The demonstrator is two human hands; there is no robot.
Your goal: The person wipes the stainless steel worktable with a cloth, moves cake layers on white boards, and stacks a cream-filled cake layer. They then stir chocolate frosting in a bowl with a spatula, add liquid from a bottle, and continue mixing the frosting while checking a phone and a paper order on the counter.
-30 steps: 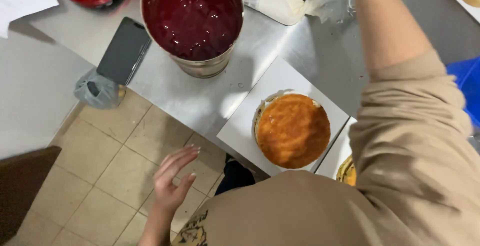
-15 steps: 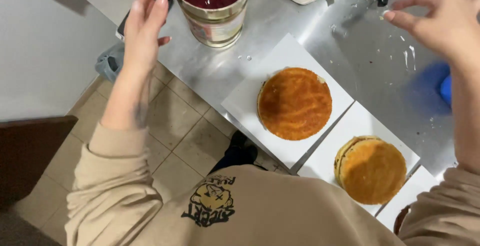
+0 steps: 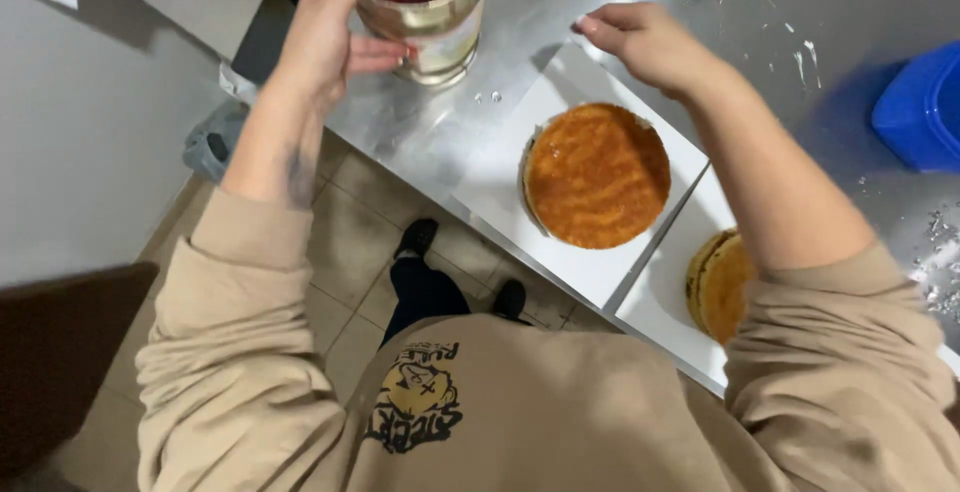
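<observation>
One head-worn camera looks steeply down, close over the steel table (image 3: pixel 560 12).

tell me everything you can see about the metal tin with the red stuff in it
The metal tin is a round, shiny, gold-toned can, open at the top and filled nearly to the rim with dark red, glossy filling. It stands upright on the steel table, cut off by the frame's upper edge. The left hand grips its side; the right hand is apart from it.

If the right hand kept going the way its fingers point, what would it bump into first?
The right hand points left along the steel table, toward the metal pot of dark red sauce. Bare table lies between, so probably the pot, though depth is unclear.
</observation>
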